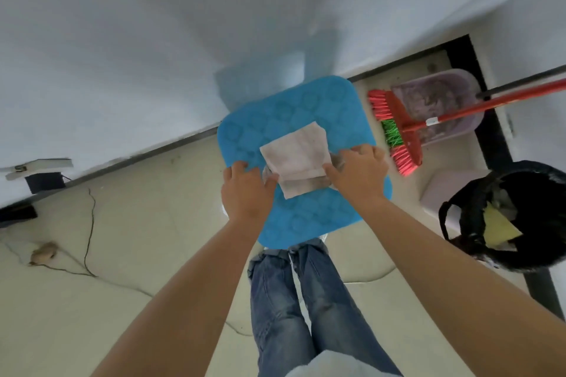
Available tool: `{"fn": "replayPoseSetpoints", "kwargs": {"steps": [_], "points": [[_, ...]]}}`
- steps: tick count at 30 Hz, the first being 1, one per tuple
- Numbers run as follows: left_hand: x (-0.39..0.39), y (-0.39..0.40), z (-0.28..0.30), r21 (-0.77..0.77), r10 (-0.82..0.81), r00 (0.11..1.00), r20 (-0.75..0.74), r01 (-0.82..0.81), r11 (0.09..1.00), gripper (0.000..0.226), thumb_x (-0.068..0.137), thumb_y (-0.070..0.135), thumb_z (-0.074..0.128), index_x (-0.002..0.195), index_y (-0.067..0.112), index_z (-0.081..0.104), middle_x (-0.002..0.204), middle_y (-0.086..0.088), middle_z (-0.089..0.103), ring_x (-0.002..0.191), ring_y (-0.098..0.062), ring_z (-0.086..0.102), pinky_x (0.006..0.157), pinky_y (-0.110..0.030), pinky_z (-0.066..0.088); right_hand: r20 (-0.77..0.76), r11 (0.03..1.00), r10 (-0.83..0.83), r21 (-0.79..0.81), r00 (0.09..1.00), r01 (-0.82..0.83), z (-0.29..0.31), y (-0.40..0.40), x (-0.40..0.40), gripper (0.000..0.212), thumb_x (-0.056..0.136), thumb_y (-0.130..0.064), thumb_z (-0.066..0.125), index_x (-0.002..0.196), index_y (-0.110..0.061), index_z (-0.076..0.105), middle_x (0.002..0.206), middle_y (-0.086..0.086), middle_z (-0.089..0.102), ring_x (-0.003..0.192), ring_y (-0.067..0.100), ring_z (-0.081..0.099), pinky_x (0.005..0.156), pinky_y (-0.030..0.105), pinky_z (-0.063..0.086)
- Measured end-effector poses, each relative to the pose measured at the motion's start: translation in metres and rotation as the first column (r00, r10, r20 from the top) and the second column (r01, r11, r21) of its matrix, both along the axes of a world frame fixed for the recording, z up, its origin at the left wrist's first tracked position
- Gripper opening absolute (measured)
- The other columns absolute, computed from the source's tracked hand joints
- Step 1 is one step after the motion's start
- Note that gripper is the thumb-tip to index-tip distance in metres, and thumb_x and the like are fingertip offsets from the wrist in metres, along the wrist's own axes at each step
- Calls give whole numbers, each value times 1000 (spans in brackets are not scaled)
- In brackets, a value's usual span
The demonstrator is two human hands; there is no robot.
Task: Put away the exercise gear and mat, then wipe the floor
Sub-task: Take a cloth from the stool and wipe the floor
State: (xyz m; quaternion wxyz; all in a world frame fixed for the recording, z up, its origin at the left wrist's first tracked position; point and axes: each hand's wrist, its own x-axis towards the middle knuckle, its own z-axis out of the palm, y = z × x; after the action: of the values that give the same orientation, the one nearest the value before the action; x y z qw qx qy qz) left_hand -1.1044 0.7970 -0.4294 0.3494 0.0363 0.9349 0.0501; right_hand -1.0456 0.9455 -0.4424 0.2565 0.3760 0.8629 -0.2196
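Holding: both hands grasp a pale folded cloth (294, 157) by its near edges, on top of a blue stool (294, 119).
Cloth: whitish, lightly stained, folded into a rough square, lying near the middle of the stool's seat; a greyer layer shows beneath it at both sides.
Left hand (248, 190): fingers curled over the cloth's left edge, thumb pointing toward the cloth, knuckles over the stool's left rim.
Right hand (356, 173): fingers curled round the cloth's right edge, thumb pressed on its near right corner.
Stool: square seat with rounded corners and a faint ring pattern, standing just in front of the person's legs, close to the white wall (122, 55).
Legs: blue jeans (306, 300) directly below the stool in the view.
Broom (395, 131): red head with pink and green bristles, just right of the stool, its red handle running up to the right.
Dustpan (444, 107): translucent purple, beneath the broom's handle, holding dust.
Bin (505, 217): black bag-lined, far right, with yellow paper inside.
Floor (137, 254): pale tiles, with a thin black cable and a small tan lump at the left.
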Motion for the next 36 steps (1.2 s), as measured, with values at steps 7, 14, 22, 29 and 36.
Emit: {"fn": "replayPoseSetpoints", "kwargs": {"steps": [7,14,22,29,36], "points": [[4,4,-24,74,-25,997,-74,31,997,38,97,33,46,118,8,66,142,-7,40,134,-24,30,105,-27,30,-132,999,-39,28,990,43,-25,-5,4,29,90,-29,53,104,-10,70,115,8,54,119,26,36,101,33,21],[6,16,2,193,-29,995,-94,47,980,32,97,24,48,118,7,67,138,-7,42,132,-22,31,104,-19,24,-166,988,-150,-47,975,144,0,-9,17,26,91,-22,52,104,-8,71,115,8,56,120,26,36,101,33,23],[30,37,59,280,-315,928,-199,362,889,30,96,20,49,107,2,70,132,-9,48,128,-24,37,98,-20,28,-158,892,-451,-76,878,445,63,-13,87,28,91,-26,52,108,-14,70,113,8,63,116,27,47,94,31,34],[133,71,112,307,-736,637,-229,765,566,31,96,20,48,104,0,71,131,-11,51,124,-27,40,97,-24,31,-143,495,-868,-199,475,846,131,-46,231,22,87,-17,55,95,-3,70,103,16,69,103,30,60,96,41,44],[326,100,156,354,-964,117,-239,935,26,30,94,20,50,109,0,67,124,-14,53,120,-29,43,96,-32,34,-148,-46,-986,-223,-81,974,177,-107,421,23,87,-16,53,95,1,66,76,9,58,75,19,50,74,28,37]]}}
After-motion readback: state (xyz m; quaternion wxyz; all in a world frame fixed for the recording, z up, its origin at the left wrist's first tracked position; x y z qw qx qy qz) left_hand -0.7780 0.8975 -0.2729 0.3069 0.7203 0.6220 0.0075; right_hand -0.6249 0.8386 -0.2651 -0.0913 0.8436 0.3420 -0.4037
